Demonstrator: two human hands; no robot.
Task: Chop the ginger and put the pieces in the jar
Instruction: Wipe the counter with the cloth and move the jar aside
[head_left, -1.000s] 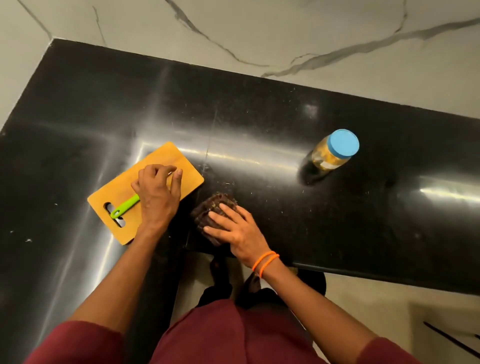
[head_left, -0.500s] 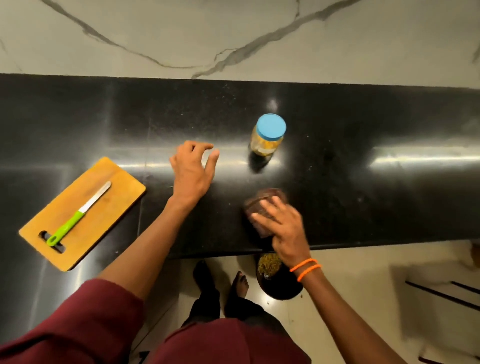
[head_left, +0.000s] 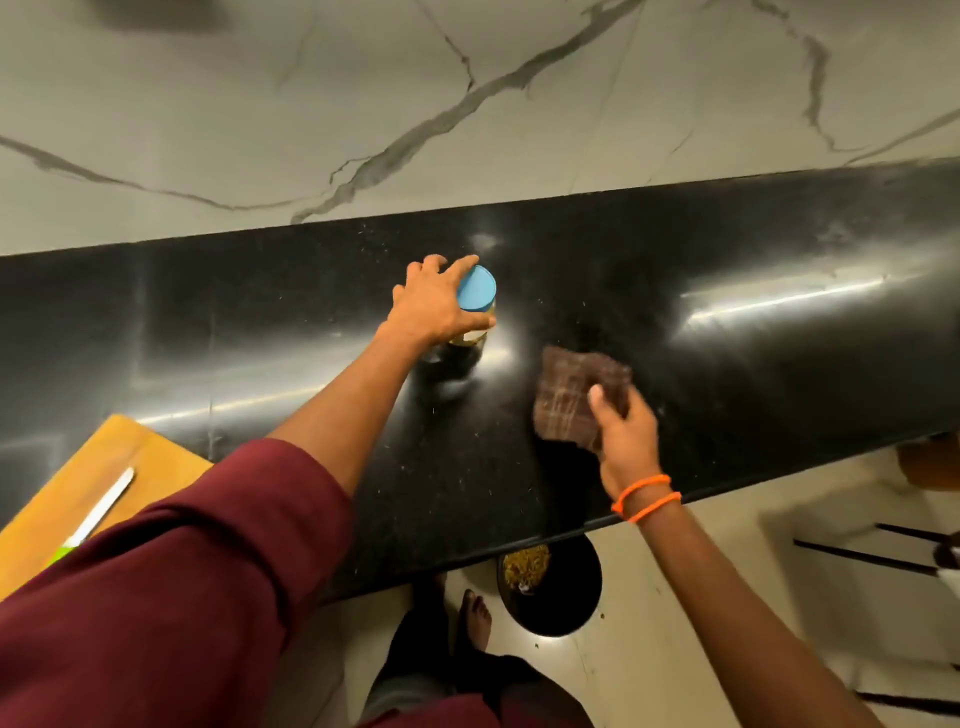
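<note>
The left hand (head_left: 434, 306) reaches across the glossy black stone bench (head_left: 727, 364) and wraps around the clear glass jar with a round blue plastic lid (head_left: 475, 299); the fingers curl over the far side of the lid and the thumb lies along the near side of the jar's body, so the hand is clamped on the jar. The jar stands on the bench, near its back edge, and pale yellow contents show through the glass below the thumb. Whether it is lifted or resting cannot be told.

The right hand (head_left: 626, 431) holds a brown checked cloth (head_left: 574, 397) against the bench to the right of the jar, with the thumb on top of the fabric and the other fingers curled on its near edge. Two orange bands (head_left: 644, 496) circle that wrist.

At the lower left, a yellow-orange wooden chopping board (head_left: 67, 499) lies on the bench, partly hidden by the maroon sleeve (head_left: 171, 597) of the left arm. On the board rests a knife with a pale blade and a green handle (head_left: 101, 512), only a sliver of the handle showing.

Below the front edge of the bench, a round black bin (head_left: 566, 597) sits on the light floor, holding a heap of yellowish scraps (head_left: 524, 561). A bare foot (head_left: 475, 618) stands just beside it. Behind the bench runs a white marble surface with grey veins (head_left: 467, 104).
</note>
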